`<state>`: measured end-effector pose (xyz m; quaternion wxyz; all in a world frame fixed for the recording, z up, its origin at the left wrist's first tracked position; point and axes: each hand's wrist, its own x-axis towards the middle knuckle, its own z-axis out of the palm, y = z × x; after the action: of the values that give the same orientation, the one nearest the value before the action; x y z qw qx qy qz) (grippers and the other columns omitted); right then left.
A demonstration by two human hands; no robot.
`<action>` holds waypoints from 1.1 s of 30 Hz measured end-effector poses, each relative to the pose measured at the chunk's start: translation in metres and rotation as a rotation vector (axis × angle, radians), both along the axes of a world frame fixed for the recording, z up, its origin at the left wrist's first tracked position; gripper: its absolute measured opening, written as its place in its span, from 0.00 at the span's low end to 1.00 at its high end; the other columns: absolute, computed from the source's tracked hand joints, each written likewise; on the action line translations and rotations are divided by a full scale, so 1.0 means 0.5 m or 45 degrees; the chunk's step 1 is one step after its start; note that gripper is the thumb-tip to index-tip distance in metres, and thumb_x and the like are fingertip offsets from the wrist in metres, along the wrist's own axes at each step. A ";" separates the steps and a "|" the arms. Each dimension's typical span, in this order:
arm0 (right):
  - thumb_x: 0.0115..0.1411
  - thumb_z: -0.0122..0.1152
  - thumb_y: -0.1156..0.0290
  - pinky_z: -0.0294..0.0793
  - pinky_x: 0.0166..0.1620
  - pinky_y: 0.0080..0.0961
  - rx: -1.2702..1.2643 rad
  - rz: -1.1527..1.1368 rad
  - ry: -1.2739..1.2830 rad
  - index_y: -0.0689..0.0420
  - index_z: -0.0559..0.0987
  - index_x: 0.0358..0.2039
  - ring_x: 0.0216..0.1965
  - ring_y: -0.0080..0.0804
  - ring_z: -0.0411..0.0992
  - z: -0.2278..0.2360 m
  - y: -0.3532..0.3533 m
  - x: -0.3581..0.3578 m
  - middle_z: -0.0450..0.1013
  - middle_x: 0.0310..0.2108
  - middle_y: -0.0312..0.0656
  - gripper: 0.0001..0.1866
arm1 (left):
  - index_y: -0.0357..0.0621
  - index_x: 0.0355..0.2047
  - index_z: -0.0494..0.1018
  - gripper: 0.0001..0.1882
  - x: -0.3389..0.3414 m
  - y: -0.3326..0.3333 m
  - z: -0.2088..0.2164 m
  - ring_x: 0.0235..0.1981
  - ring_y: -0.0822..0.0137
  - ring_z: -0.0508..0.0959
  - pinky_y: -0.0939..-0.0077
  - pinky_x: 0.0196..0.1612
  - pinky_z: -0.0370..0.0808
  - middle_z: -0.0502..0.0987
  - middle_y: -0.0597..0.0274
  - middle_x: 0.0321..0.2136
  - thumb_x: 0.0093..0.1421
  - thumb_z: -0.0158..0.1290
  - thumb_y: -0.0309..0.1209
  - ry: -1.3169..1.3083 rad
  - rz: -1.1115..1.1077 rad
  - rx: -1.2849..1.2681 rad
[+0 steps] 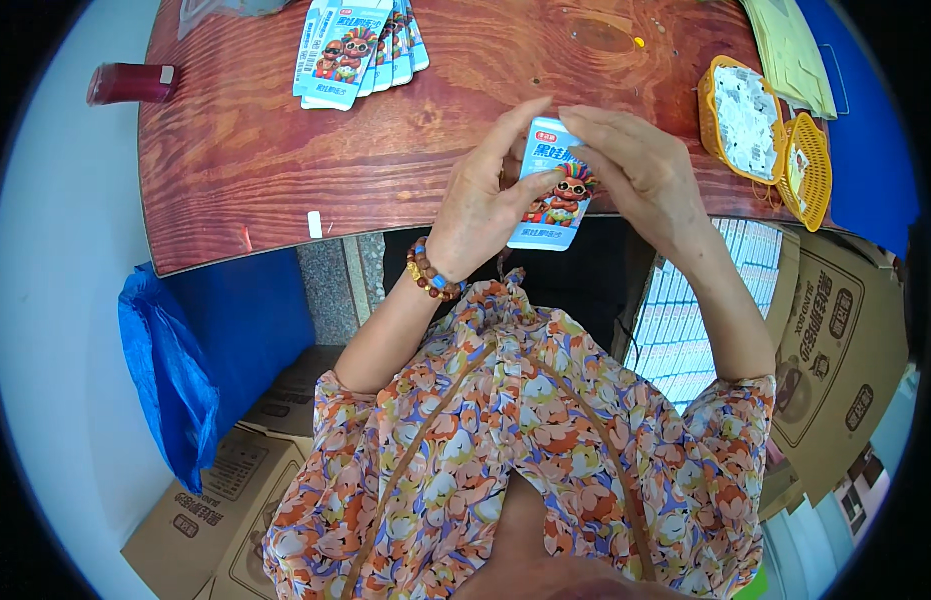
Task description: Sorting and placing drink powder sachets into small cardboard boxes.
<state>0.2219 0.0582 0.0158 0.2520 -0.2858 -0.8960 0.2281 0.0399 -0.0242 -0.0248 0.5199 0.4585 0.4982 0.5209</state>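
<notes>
A small light-blue carton (543,224) with colourful cartoon figures on its front is held between my hands, over the table's near edge. My left hand (483,195) grips it from the left, the thumb lying across its front. From the right, my right hand (641,170) closes around the upper part, fingertips bent over the top edge. That top end is partly hidden by my fingers. Farther away, to the left, a stack of matching light-blue cartons (340,52) lies fanned on the reddish wooden table (406,145).
Two yellow baskets (713,118) with small white pieces stand at the right, near yellowish sheets (786,55). A dark red bottle (134,84) lies at the left edge. Below right, an open cardboard box (836,330) adjoins rows of packed cartons (701,310). A blue bag (171,370) hangs left.
</notes>
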 end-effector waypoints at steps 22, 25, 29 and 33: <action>0.63 0.62 0.75 0.77 0.46 0.19 -1.223 -0.066 0.268 0.65 0.82 0.45 0.42 0.20 0.77 -0.002 0.043 0.040 0.81 0.40 0.39 0.12 | 0.48 0.63 0.65 0.32 -0.020 0.008 -0.012 0.35 0.74 0.81 0.79 0.37 0.79 0.79 0.61 0.39 0.60 0.60 0.23 -0.002 -0.176 -0.042; 0.64 0.61 0.74 0.77 0.44 0.19 -1.113 -0.013 0.159 0.65 0.82 0.45 0.40 0.19 0.77 -0.001 0.044 0.044 0.81 0.36 0.37 0.11 | 0.49 0.64 0.65 0.32 -0.024 0.007 -0.014 0.36 0.73 0.82 0.77 0.38 0.80 0.80 0.59 0.42 0.59 0.60 0.23 0.035 -0.226 -0.044; 0.64 0.60 0.74 0.76 0.42 0.19 -0.879 -0.057 -0.003 0.66 0.82 0.44 0.37 0.17 0.77 0.009 0.028 0.036 0.81 0.33 0.37 0.11 | 0.50 0.64 0.65 0.32 -0.027 0.005 -0.018 0.37 0.72 0.82 0.75 0.40 0.80 0.80 0.57 0.45 0.59 0.60 0.23 0.043 -0.261 -0.051; 0.64 0.60 0.75 0.76 0.41 0.19 -0.444 -0.094 -0.060 0.65 0.82 0.45 0.35 0.19 0.77 0.001 -0.002 0.032 0.81 0.34 0.40 0.11 | 0.49 0.64 0.65 0.32 -0.018 0.003 -0.015 0.38 0.72 0.82 0.76 0.40 0.80 0.79 0.58 0.44 0.59 0.59 0.22 0.065 -0.203 -0.049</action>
<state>0.2379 0.0574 0.0164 0.1859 -0.3630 -0.8375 0.3637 0.0308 -0.0225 -0.0322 0.5555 0.4999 0.4831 0.4563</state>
